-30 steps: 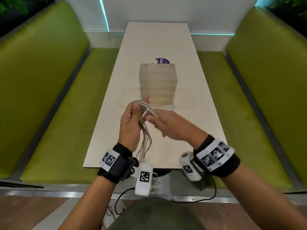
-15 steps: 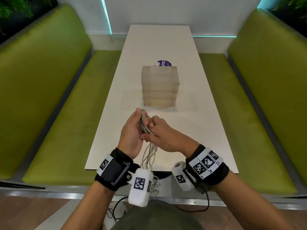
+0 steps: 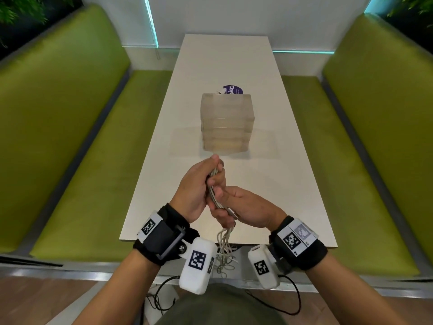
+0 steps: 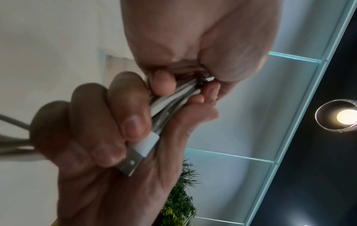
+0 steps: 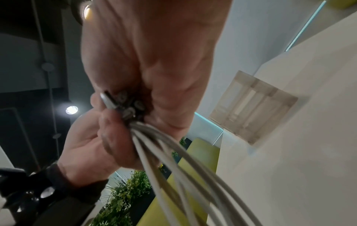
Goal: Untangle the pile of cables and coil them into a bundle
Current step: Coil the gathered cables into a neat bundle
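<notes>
Cables (image 3: 216,195) held near-vertical btwn both hands, loose ends hanging down

A long white table (image 3: 234,66) is flanked left and right by green upholstered benches (image 3: 70,137) (both high-backed); a white far wall (image 3: 257,17) is edged with cyan light strips (image 3: 150,19).

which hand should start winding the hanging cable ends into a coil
Probably the right hand. It grips the cables lowest, nearest the loose strands dangling past the table edge. The left hand holds the upper end and can anchor it.
</notes>
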Tool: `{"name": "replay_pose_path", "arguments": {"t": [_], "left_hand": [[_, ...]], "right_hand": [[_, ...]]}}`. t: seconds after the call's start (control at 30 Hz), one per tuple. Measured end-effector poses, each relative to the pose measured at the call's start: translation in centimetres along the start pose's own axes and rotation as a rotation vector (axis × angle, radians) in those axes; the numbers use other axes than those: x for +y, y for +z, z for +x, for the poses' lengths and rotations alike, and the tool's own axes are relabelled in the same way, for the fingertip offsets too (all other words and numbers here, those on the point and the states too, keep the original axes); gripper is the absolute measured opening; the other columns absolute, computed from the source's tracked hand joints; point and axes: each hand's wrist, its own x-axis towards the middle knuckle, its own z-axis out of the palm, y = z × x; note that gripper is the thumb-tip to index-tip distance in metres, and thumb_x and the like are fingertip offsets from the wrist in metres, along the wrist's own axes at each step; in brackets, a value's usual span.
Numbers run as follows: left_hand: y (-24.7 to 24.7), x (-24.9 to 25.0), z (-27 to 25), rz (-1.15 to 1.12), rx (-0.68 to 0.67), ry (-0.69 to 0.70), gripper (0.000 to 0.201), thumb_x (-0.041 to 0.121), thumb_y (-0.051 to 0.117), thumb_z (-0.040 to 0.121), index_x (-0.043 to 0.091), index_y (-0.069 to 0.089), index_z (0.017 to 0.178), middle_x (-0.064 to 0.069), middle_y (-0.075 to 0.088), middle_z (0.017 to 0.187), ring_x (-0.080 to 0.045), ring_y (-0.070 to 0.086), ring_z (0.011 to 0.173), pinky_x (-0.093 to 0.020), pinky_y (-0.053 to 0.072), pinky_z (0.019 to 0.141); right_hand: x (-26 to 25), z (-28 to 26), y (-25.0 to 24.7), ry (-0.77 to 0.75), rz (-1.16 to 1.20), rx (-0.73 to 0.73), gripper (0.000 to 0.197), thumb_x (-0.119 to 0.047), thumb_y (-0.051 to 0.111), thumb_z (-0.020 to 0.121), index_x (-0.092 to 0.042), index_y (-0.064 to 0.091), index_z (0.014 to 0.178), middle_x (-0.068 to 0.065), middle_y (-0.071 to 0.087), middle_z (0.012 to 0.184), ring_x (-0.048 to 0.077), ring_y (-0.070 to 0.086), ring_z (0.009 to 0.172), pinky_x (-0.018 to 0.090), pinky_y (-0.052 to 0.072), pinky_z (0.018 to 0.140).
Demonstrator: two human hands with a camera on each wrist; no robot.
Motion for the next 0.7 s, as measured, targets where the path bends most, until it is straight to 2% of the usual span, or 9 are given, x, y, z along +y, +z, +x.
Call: {"name": "replay_pose_path", "arguments": {"t": [0.07,0.13,0.23,0.3,0.37,0.43,0.53,0.63,0.7], "left_hand": [[0.2,-0.3,0.0,0.011,0.005,-0.004,0.033,0.030,0.040,0.099,0.013,0.048,0.072,0.004,0.029,0.049,-0.013,0.033,0.048,-0.021,0.035,0.046],[0.2,-0.5,0.0,-0.007,0.008,0.008,0.033,0.029,0.042,0.099,0.012,0.049,0.072,0.003,0.033,0.050,-0.015,0.039,0.052,-0.023,0.039,0.053],[-0.5,-0.7,0.4,0.086,-0.003,0.121,0.035,0.040,0.041,0.097,0.012,0.056,0.084,-0.003,0.057,0.067,-0.018,0.057,0.068,-0.029,0.048,0.067],[-1.3,-1.0,0.7,0.182,-0.051,0.169,0.057,0.060,0.036,0.088,0.010,0.055,0.110,-0.007,0.067,0.098,-0.020,0.065,0.081,-0.033,0.054,0.072],[-2.0,-1.8,0.7,0.230,-0.123,0.167,0.078,0.076,0.041,0.074,0.016,0.048,0.124,-0.001,0.069,0.104,-0.016,0.066,0.084,-0.034,0.054,0.078],[-2.2,-3.0,0.3,0.302,-0.196,0.161,0.072,0.078,0.051,0.068,0.021,0.050,0.112,0.010,0.065,0.090,-0.011,0.063,0.083,-0.030,0.052,0.080],[-2.0,-4.6,-0.2,0.368,-0.253,0.115,0.065,0.072,0.058,0.071,0.015,0.052,0.101,0.000,0.064,0.093,-0.019,0.062,0.094,-0.030,0.052,0.088],[-1.6,-4.9,-0.4,0.394,-0.285,0.099,0.049,0.067,0.059,0.075,0.019,0.060,0.085,0.008,0.065,0.071,-0.011,0.063,0.067,-0.024,0.049,0.071],[-1.6,-5.1,-0.4,0.410,-0.278,0.080,0.032,0.060,0.060,0.079,0.030,0.057,0.068,0.009,0.050,0.062,-0.008,0.044,0.050,-0.024,0.040,0.056]], "right_hand": [[-0.3,0.0,-0.5,0.004,-0.212,0.012,0.034,-0.028,0.042,0.100,-0.005,0.061,0.085,0.002,0.059,0.075,0.019,0.058,0.071,0.027,0.050,0.073],[-0.8,0.0,-0.9,0.031,-0.284,0.018,0.027,-0.016,0.044,0.101,0.002,0.064,0.099,0.005,0.066,0.093,0.016,0.064,0.092,0.027,0.051,0.092],[-1.4,0.0,-0.7,-0.021,-0.220,0.060,0.027,-0.012,0.041,0.102,-0.001,0.061,0.089,0.006,0.065,0.079,0.015,0.066,0.074,0.022,0.053,0.072],[-1.9,0.1,-0.4,-0.090,-0.132,0.147,0.028,-0.016,0.041,0.102,-0.008,0.052,0.077,0.001,0.054,0.064,0.014,0.058,0.056,0.022,0.048,0.057],[-2.6,0.2,-0.4,-0.169,0.014,0.221,0.028,-0.021,0.043,0.099,-0.015,0.053,0.074,-0.003,0.045,0.060,0.012,0.047,0.050,0.022,0.042,0.050],[-3.6,0.4,-0.6,-0.225,0.107,0.282,0.031,-0.025,0.044,0.097,-0.019,0.055,0.069,-0.005,0.042,0.057,0.011,0.042,0.048,0.022,0.037,0.047],[-4.6,0.5,-0.6,-0.257,0.183,0.337,0.025,-0.026,0.046,0.097,-0.011,0.051,0.077,-0.003,0.041,0.056,0.011,0.042,0.048,0.022,0.039,0.045],[-4.6,0.5,-0.7,-0.291,0.246,0.334,0.019,-0.025,0.048,0.093,-0.007,0.054,0.095,-0.002,0.040,0.058,0.012,0.041,0.049,0.022,0.039,0.044],[-4.2,0.3,-0.9,-0.281,0.198,0.333,0.019,-0.024,0.046,0.096,-0.007,0.055,0.094,-0.002,0.038,0.058,0.013,0.039,0.049,0.022,0.038,0.044]]}}
